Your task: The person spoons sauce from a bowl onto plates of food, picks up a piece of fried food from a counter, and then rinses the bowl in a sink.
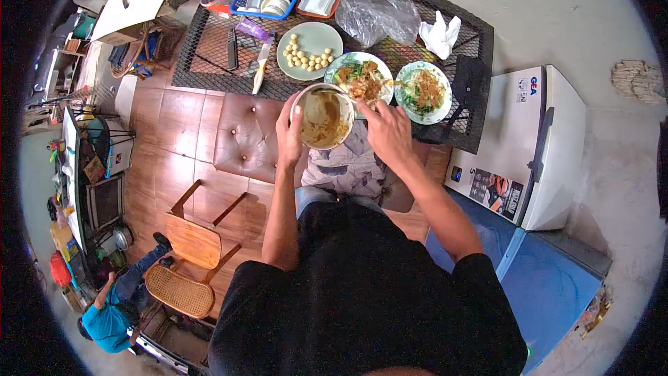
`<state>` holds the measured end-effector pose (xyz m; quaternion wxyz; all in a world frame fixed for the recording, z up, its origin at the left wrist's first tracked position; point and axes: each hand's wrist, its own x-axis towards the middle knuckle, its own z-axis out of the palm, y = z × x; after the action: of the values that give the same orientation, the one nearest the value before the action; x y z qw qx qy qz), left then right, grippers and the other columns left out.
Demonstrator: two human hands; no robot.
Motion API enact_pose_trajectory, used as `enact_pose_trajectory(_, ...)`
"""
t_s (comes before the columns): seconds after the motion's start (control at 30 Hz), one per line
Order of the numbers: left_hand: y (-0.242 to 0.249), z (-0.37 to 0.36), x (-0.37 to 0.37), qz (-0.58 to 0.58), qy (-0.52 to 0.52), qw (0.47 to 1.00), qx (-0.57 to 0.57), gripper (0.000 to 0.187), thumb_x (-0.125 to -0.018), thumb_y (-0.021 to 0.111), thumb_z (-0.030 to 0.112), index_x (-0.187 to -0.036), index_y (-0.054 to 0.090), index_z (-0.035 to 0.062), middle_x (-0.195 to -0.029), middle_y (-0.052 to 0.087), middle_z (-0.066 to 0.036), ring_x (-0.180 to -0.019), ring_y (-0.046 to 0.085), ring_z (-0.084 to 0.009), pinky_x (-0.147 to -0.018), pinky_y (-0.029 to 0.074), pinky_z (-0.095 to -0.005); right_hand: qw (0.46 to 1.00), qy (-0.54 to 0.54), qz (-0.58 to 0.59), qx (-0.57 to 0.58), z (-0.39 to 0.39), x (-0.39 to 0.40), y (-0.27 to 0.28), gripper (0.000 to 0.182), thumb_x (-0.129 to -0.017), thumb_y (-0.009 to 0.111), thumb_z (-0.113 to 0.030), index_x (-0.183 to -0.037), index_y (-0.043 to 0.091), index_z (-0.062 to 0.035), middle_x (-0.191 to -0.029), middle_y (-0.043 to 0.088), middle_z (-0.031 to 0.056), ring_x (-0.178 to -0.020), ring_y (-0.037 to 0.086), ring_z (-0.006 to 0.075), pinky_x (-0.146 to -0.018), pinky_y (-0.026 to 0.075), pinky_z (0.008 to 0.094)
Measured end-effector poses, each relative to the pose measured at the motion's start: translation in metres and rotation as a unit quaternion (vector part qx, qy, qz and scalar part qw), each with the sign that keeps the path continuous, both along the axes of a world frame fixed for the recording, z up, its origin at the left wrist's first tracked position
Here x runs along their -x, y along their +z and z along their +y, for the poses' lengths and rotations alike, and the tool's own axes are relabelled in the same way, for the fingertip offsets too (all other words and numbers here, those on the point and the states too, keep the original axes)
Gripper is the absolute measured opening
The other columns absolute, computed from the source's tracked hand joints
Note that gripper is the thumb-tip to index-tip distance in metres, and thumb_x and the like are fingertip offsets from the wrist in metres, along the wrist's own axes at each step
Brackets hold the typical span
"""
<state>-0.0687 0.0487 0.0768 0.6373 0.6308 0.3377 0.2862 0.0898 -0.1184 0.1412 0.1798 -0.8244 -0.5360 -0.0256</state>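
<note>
Left hand (289, 132) wraps the near-left side of the bowl (322, 117), fingers curled around its wall and thumb up at the rim, so it is closed on the bowl and carrying it just off the near edge of the bench (209, 56). Right hand (387, 134) comes in from the other side, fingers bunched narrow at the bowl's right rim over the near plate of noodles and greens (362, 78); whether it pinches a utensil I cannot tell.

That bowl looks rigid and holds a wet brown sauce, so by my reckoning it is moderately heavy, smooth-walled, maybe slick, and ready to slop if tipped. Best hold is low around the wall with a thumb on the rim, just as the left hand has it.

Beside it sit a second plate of noodles (422, 90) and a green plate of small pale balls (309, 42).
</note>
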Motion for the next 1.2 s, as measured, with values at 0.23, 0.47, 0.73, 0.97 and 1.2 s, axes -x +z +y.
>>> enact_pose_trajectory(0.23, 0.041, 0.005, 0.006, 0.085, -0.004, 0.993, -0.085, 0.054, -0.095, 0.062, 0.036, -0.133, 0.057, -0.0018, -0.12, 0.067, -0.02, -0.113, 0.062, -0.0246, -0.1, 0.046, -0.0377, 0.997, 0.019, 0.009, 0.078, -0.02, 0.012, 0.014, 0.042, -0.082, 0.058, -0.001, -0.123, 0.065, -0.0075, -0.09, 0.061, 0.0121, -0.081, 0.066, 0.0268, -0.079, 0.046, 0.0405)
enact_pose_trajectory(0.47, 0.057, 0.009, 0.011, 0.032, -0.015, 0.992, -0.124, 0.055, -0.093, 0.063, 0.037, -0.134, 0.057, -0.0002, -0.117, 0.068, -0.019, -0.11, 0.064, -0.0245, -0.097, 0.048, -0.0389, 0.997, 0.03, 0.04, 0.065, -0.021, 0.024, 0.045, 0.037, -0.083, 0.058, -0.005, -0.119, 0.066, -0.0067, -0.09, 0.064, 0.0144, -0.075, 0.067, 0.0287, -0.078, 0.047, 0.0416)
enact_pose_trajectory(0.73, 0.084, 0.01, 0.012, 0.007, -0.02, 0.982, -0.189, 0.056, -0.092, 0.064, 0.035, -0.134, 0.056, 0.0005, -0.118, 0.068, -0.02, -0.11, 0.064, -0.0244, -0.097, 0.048, -0.0387, 0.996, 0.018, 0.019, 0.08, -0.021, 0.037, 0.072, 0.035, -0.083, 0.056, -0.006, -0.116, 0.067, -0.0052, -0.09, 0.067, 0.0197, -0.075, 0.07, 0.0315, -0.075, 0.051, 0.0429)
enact_pose_trajectory(0.97, 0.087, 0.011, 0.013, -0.006, -0.008, 0.978, -0.208, 0.059, -0.09, 0.063, 0.038, -0.135, 0.056, 0.0, -0.116, 0.068, -0.023, -0.109, 0.065, -0.0262, -0.097, 0.048, -0.0397, 0.974, -0.032, 0.215, 0.069, -0.015, 0.062, 0.083, 0.026, -0.088, 0.052, -0.01, -0.107, 0.07, -0.0065, -0.087, 0.069, 0.0241, -0.082, 0.068, 0.0414, -0.074, 0.053, 0.0535)
enact_pose_trajectory(1.2, 0.074, 0.005, 0.005, -0.055, 0.012, 0.978, -0.199, 0.058, -0.095, 0.059, 0.04, -0.136, 0.054, -0.0013, -0.116, 0.068, -0.02, -0.108, 0.063, -0.0234, -0.095, 0.048, -0.0382, 0.922, -0.029, 0.386, -0.031, -0.018, 0.052, 0.039, 0.019, -0.091, 0.059, -0.008, -0.105, 0.07, -0.0014, -0.087, 0.071, 0.02, -0.081, 0.071, 0.0342, -0.073, 0.055, 0.0428)
